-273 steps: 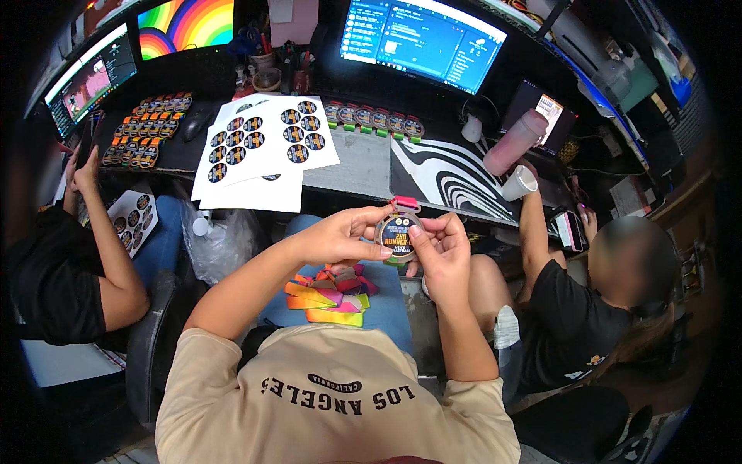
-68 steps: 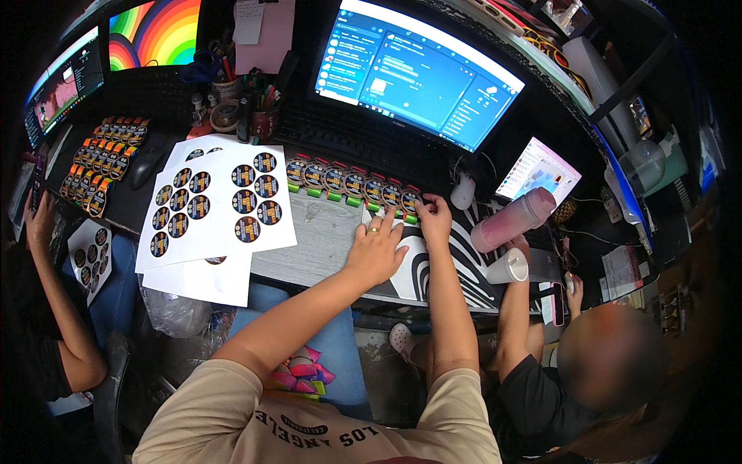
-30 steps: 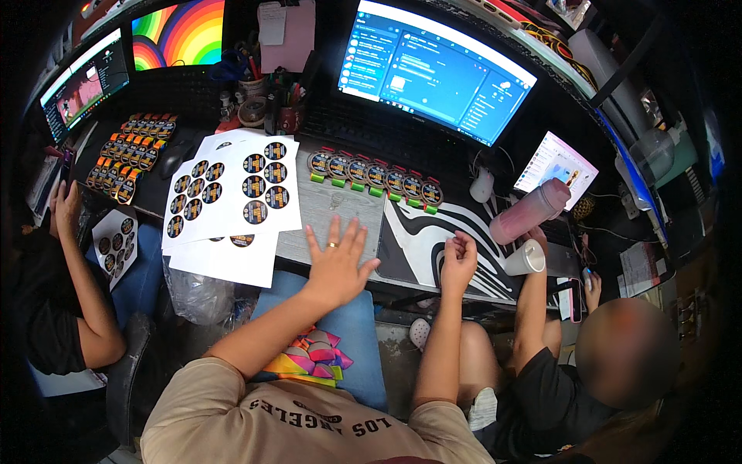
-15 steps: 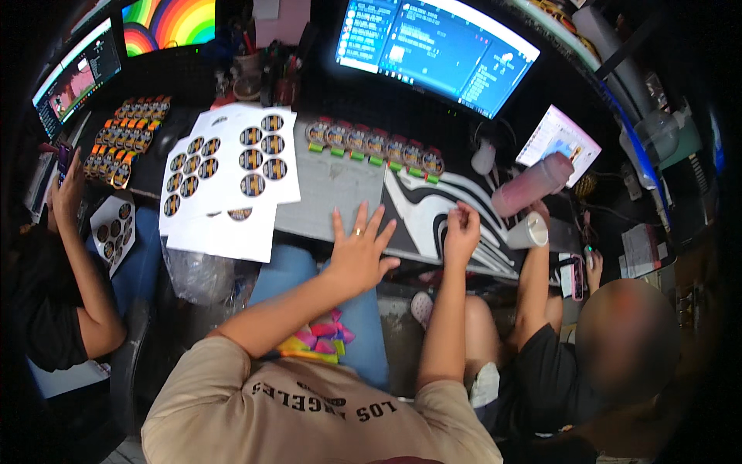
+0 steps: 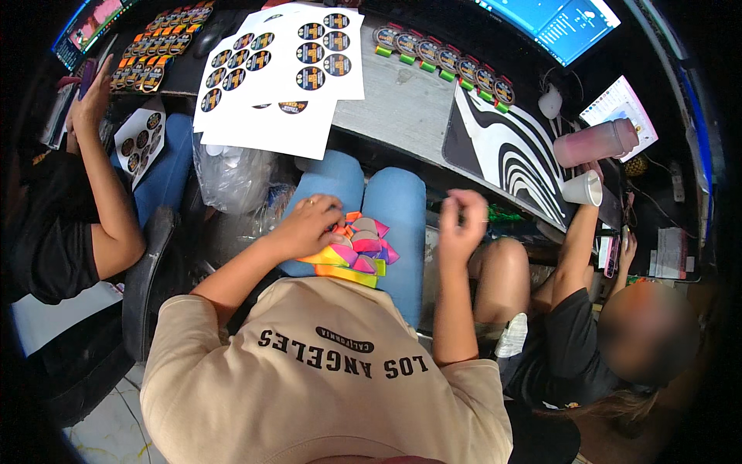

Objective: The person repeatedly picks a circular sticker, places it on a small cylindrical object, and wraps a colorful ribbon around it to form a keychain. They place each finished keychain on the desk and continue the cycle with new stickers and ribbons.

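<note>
On my lap, over blue jeans, lies a pile of round medals with bright ribbons (image 5: 363, 246) in pink, orange, yellow and purple. My left hand (image 5: 309, 226), a ring on one finger, is closed at the pile's left edge, its bent fingers gripping a medal there; the fingertips are partly hidden. Off the table's front edge, to the right of my knees, my right hand (image 5: 462, 224) is raised with its fingers curled together. Whether anything small sits in that pinch cannot be made out.
White sheets of round dark stickers (image 5: 270, 124) overhang the table's edge. A row of medals (image 5: 444, 58) and a zebra-patterned mat (image 5: 510, 147) lie farther right. A co-worker's hand is near a white cup (image 5: 583, 188) and pink bottle (image 5: 595, 143). Another person sits left.
My left hand has gone from spread flat over the table down to the medals on my lap and closed there. My right hand has drawn back off the mat. The view has tilted downward.
</note>
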